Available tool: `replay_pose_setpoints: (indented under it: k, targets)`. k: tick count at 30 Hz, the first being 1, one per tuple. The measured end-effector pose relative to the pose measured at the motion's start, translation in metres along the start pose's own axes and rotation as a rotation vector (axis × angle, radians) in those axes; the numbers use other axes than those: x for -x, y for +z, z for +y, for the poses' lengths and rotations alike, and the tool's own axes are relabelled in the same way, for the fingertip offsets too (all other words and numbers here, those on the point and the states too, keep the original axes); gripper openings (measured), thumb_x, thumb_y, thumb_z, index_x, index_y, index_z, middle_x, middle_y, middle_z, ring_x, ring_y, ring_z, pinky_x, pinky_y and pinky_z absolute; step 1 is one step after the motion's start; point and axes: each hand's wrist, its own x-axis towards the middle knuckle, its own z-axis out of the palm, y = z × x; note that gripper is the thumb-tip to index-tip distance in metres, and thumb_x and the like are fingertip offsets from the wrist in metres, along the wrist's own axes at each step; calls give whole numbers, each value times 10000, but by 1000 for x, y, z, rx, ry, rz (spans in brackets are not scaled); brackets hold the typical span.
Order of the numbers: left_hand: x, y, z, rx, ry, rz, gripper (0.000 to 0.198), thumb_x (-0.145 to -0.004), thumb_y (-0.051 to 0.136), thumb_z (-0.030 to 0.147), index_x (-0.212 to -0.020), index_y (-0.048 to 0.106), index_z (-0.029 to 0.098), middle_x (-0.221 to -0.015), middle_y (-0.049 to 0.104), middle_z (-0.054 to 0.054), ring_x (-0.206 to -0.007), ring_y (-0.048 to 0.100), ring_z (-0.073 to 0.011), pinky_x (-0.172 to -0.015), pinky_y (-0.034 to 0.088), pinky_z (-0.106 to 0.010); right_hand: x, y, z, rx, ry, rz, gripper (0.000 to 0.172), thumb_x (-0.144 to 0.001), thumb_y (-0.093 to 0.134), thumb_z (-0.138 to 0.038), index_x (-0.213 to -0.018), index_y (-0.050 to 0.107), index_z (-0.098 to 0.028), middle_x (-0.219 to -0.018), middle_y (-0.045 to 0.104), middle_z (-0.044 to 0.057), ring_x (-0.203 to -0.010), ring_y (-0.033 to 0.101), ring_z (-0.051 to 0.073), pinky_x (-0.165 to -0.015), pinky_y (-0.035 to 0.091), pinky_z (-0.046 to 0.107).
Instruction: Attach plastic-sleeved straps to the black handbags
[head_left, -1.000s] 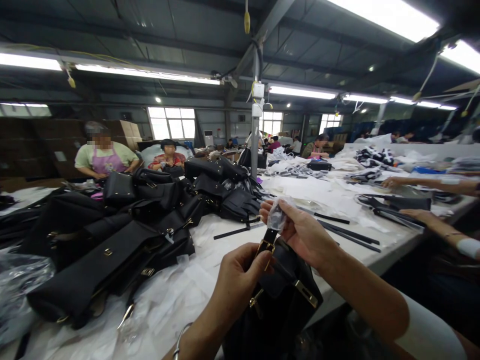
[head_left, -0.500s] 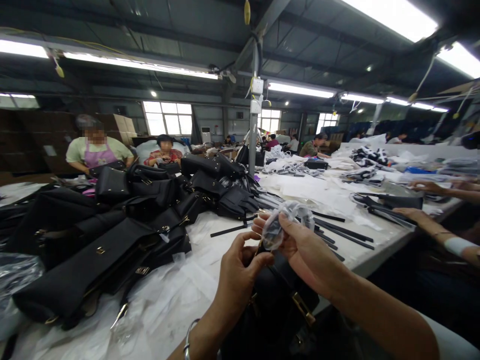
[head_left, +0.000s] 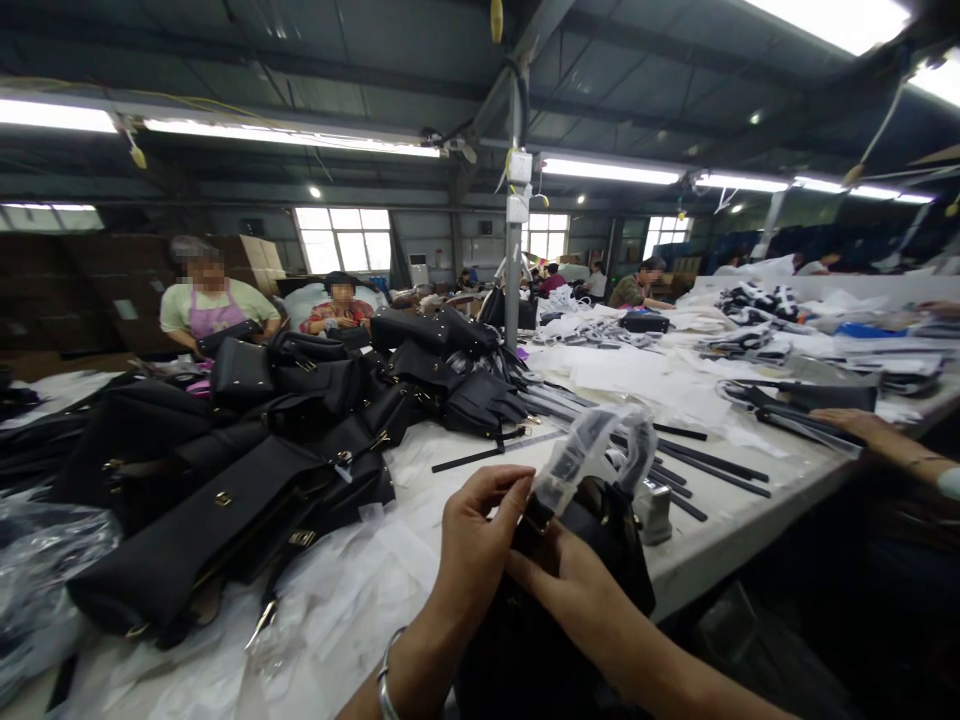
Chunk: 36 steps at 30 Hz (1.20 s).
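Observation:
A black handbag (head_left: pixel 517 660) is in front of me at the table's edge, its body dark and partly hidden by my arms. Its arched handle (head_left: pixel 592 450) is wrapped in clear and white plastic film. My left hand (head_left: pixel 480 535) pinches at the near base of that handle, thumb and fingertips together by the end of the film. Close below, my right hand (head_left: pixel 577 585) grips the same base, where a dark tab with a bit of gold metal shows. The exact hold of the right fingertips is partly hidden.
Black handbags (head_left: pixel 187 510) lie heaped on the left over plastic film (head_left: pixel 330 610). Black straps (head_left: pixel 712 465) and a small grey metal block (head_left: pixel 655 513) are on the table (head_left: pixel 757 530) at right. A co-worker's hand (head_left: pixel 847 425) touches black pieces. Other people sit across the table.
My right hand has moved down from the film-wrapped handle to its base. The handle now stands up in view. The camera has turned slightly left, and the co-worker's nearer hand has shifted.

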Motion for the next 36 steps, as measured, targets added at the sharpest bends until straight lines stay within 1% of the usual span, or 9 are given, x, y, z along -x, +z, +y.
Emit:
replay_pose_setpoints:
  k: [4,7,13,17,20,23,27,31,36]
  targets:
    - [0,-6,-1,-39,-50,-46,198,-823,713,331,-899,751,153,-816,747,-55,-800,696,-200,-801,537,-286,-4,-3,5,278,-40,40,269,-866,669,-424,-955,786,-199,-943,759,56,-961,677,287,-1000,467,439]
    - [-5,-12,4,-78,-68,-99,347,-914,580,449,-1018,736,157,-879,744,-60,-806,689,-196,-791,533,-293,-6,-4,4,239,-45,-11,299,-890,630,-438,-933,789,-189,-934,753,54,-898,681,255,-943,496,398]
    - [-16,-13,22,-169,-149,-456,422,-903,567,518,-839,752,144,-748,701,-34,-700,636,-176,-633,480,-235,-12,-6,10,99,-15,-74,400,-864,664,-474,-1066,743,-137,-797,734,48,-728,665,218,-767,528,339]
    - [-7,-18,13,-114,-174,-441,389,-901,590,479,-817,754,136,-783,700,-43,-633,596,-147,-571,448,-219,-15,-10,21,116,-3,-47,351,-892,641,-427,-1075,734,-142,-831,741,40,-729,670,210,-757,526,329]
    - [1,-25,5,-85,-140,-468,323,-923,581,407,-889,778,153,-900,725,-58,-774,643,-183,-716,494,-256,-15,-10,24,142,0,-61,297,-910,619,-370,-1070,732,-146,-881,747,45,-793,687,223,-801,529,341]
    - [1,-33,5,-134,-85,-361,246,-898,637,351,-898,785,155,-936,739,-66,-934,651,-222,-888,473,-296,-13,-8,22,178,-29,-94,262,-886,640,-291,-1110,709,-174,-970,745,42,-901,689,235,-878,525,356]
    - [-4,-36,8,-139,-57,-253,247,-889,653,362,-860,761,142,-985,733,-69,-924,650,-209,-853,480,-281,-5,-5,18,195,-30,-110,363,-810,694,-190,-1169,660,-223,-1038,739,21,-939,694,229,-922,527,358]
    - [4,-34,1,-59,-104,-298,247,-888,656,368,-897,745,138,-964,745,-68,-870,665,-198,-814,500,-280,-2,-8,20,146,-16,-101,391,-811,629,-113,-1183,670,-228,-1080,746,11,-975,701,218,-940,523,336]
    - [9,-40,-7,-63,-119,-383,302,-882,670,335,-1112,723,145,-1145,729,-110,-1038,666,-248,-928,493,-329,-11,-13,19,162,-46,-94,349,-818,633,-131,-1152,703,-207,-1085,755,6,-993,701,222,-956,514,337]
